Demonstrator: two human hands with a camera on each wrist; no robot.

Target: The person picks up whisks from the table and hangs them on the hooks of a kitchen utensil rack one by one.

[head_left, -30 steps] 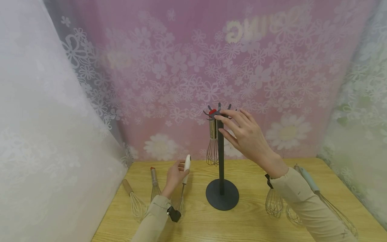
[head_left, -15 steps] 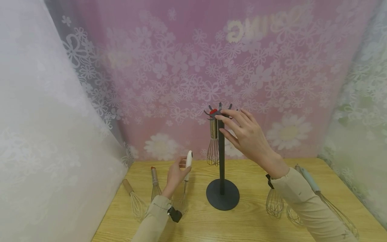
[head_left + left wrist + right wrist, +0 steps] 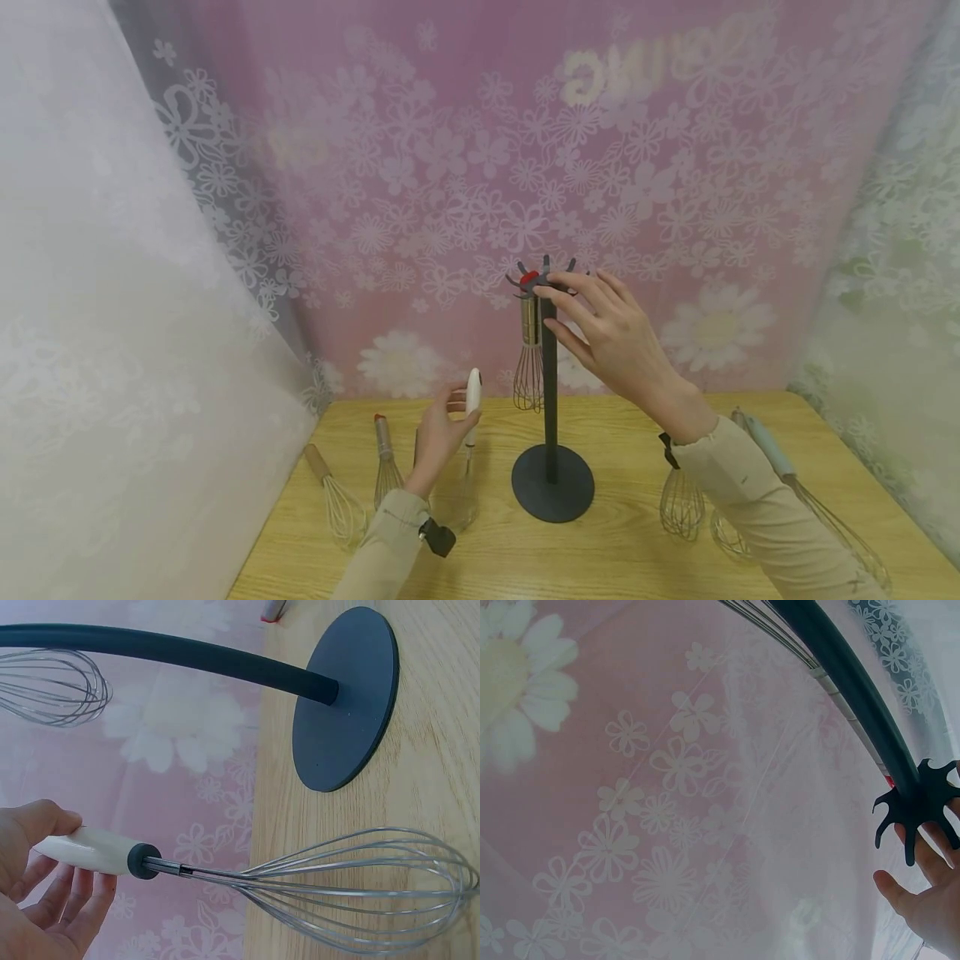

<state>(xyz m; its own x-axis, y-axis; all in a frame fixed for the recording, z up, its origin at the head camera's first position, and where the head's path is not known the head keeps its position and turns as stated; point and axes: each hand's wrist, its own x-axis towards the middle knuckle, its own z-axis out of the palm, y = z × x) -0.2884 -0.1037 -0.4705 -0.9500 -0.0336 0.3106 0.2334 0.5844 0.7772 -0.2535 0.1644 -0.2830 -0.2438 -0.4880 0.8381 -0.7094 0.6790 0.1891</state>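
My left hand (image 3: 438,433) pinches a whisk by its white handle (image 3: 473,392), thumb on one side and fingers on the other. In the left wrist view the whisk's wire loops (image 3: 360,889) point away from the hand, over the tabletop. To its right stands a black hook stand (image 3: 551,492) with a round base. A metal-handled whisk (image 3: 529,321) with a red end hangs from one of its hooks. My right hand (image 3: 611,333) has its fingertips on the stand's top; in the right wrist view its fingers reach behind the hooks (image 3: 915,806), thumb apart.
On the left of the wooden table (image 3: 630,558) lie a wooden-handled whisk (image 3: 317,461) and a red-ended whisk (image 3: 382,435). A blue-handled whisk (image 3: 768,444) and other whisks (image 3: 681,507) lie at right, partly behind the sleeve. A patterned pink curtain (image 3: 450,208) rises behind.
My left hand has lifted the white-handled whisk a little and carried it slightly right, towards the stand. The right hand stays at the stand's top.
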